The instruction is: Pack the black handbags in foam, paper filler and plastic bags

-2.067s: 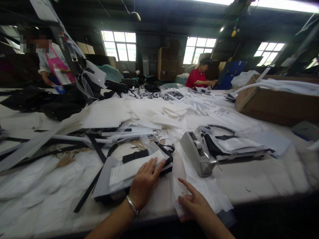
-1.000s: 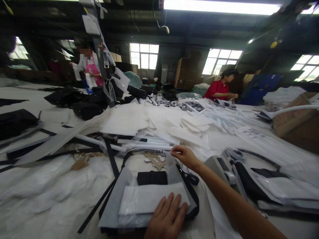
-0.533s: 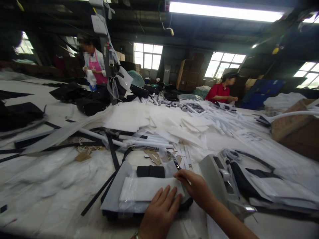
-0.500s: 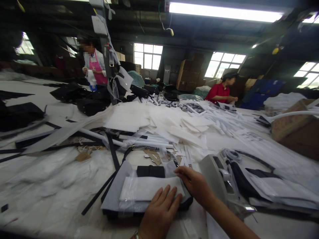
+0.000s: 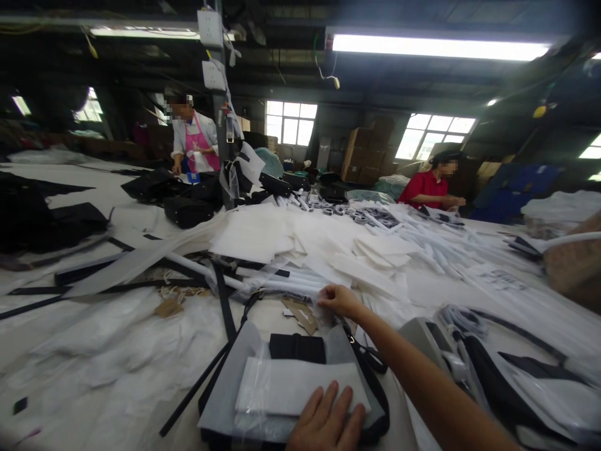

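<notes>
A black handbag (image 5: pixel 206 401) lies before me with a grey sheet (image 5: pixel 225 382) over its front. On top of that rests a folded white sheet (image 5: pixel 291 382), with clear plastic tape at its left end. My left hand (image 5: pixel 326 423) presses flat on the white sheet's lower right, fingers spread. Beyond the bag, my right hand (image 5: pixel 342 302) pinches the plastic-wrapped bag handle (image 5: pixel 323 318) near its right end. A dark flap with a strap (image 5: pixel 297 348) shows above the white sheet. A metal ring (image 5: pixel 351 339) and black strap are at the bag's right side.
A grey tape dispenser (image 5: pixel 425 341) and another wrapped bag (image 5: pixel 498 388) are on the right. White sheets (image 5: pixel 263 232) are piled ahead. Black straps (image 5: pixel 192 391) and clear plastic bags (image 5: pixel 107 357) lie left. Two people work across the table.
My right hand has moved from the metal ring at the bag's side up and away to the wrapped handle. My left hand stays on the white sheet. The view has tilted up slightly.
</notes>
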{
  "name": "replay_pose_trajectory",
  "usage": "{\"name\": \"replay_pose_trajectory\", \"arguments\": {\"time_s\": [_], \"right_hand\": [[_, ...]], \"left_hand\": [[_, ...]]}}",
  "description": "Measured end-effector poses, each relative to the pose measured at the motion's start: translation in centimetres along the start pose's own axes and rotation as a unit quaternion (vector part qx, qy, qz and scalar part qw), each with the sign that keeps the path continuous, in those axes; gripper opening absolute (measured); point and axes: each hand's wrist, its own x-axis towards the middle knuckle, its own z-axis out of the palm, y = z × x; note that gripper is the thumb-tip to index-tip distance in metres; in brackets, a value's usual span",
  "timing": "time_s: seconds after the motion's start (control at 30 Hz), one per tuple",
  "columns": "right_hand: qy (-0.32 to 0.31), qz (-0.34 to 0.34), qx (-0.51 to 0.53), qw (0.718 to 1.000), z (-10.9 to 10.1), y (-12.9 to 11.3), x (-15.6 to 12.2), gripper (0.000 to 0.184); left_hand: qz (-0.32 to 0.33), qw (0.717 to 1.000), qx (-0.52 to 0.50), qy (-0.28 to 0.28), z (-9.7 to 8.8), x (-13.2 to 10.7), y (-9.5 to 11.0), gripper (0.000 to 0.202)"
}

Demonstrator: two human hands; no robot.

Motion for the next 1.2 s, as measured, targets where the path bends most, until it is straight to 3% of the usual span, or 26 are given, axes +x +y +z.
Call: {"name": "replay_pose_trajectory", "arguments": {"time_s": [0.1,0.17,0.3,0.4,0.5,0.57,0.67,0.83,1.0,1.2], "right_hand": [[-0.027,-0.004,0.040,0.999,-0.5,0.3,0.5,0.028],[-0.019,-0.009,0.067,0.998,-1.1,0.2,0.9,0.027],[0.031,-0.032,0.116,0.992,-2.7,-0.8,1.2,0.026],[0.066,-0.063,0.142,0.986,-4.2,-2.6,-0.1,0.023],[0.077,-0.099,0.151,0.980,-5.2,-5.0,-3.9,0.022],[0.080,-0.116,0.148,0.979,-5.3,-6.4,-7.6,0.020],[0.077,-0.133,0.118,0.981,-4.1,-7.0,-13.6,0.012],[0.085,-0.149,0.051,0.984,-0.2,-4.4,-20.6,0.022],[0.170,-0.162,0.032,0.972,2.6,-2.8,-23.2,0.027],[0.232,-0.229,0.001,0.945,3.7,-2.3,-24.6,0.023]], "left_hand": [[-0.037,0.996,0.001,0.084,1.4,-0.2,0.6,0.031],[-0.048,0.993,0.004,0.106,1.8,-0.2,0.8,0.033],[-0.013,0.999,0.004,0.031,0.8,-0.2,0.3,0.025],[0.021,0.999,0.004,-0.033,-0.5,-0.2,-0.4,0.027],[0.075,0.989,0.013,-0.126,-1.5,-0.1,-0.9,0.032],[0.084,0.984,0.015,-0.155,-2.0,0.2,-1.1,0.034],[0.077,0.981,0.013,-0.180,-2.6,0.7,-1.0,0.035],[0.036,0.978,-0.025,-0.206,-3.1,1.2,-0.5,0.037],[0.007,0.976,-0.063,-0.206,-3.3,1.0,-0.3,0.035],[-0.041,0.972,-0.091,-0.215,-3.7,0.9,-0.2,0.033]]}}
